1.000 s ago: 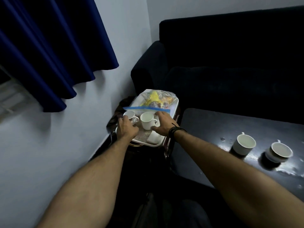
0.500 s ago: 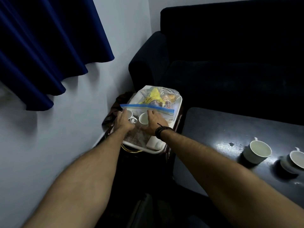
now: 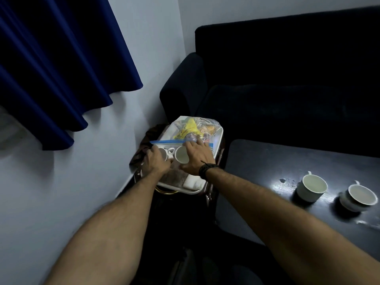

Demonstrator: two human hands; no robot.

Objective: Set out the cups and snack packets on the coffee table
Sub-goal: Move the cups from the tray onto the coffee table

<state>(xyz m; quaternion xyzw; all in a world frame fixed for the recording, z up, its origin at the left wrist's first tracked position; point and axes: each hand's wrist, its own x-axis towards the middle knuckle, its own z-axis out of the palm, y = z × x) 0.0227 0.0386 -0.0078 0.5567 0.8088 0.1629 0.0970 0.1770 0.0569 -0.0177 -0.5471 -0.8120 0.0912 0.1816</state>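
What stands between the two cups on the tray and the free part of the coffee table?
Nothing visible does. The two cups on the tray sit beside the table, whose near-left part is bare; its own two cups stand further right.

The right hand now reaches farther across the tray, its fingertips on the blue zip strip of the snack bag, uncovering the cup it gripped a second ago.

Dim room, glare on coffee table, sofa lost in shadow, wide-angle edge bending
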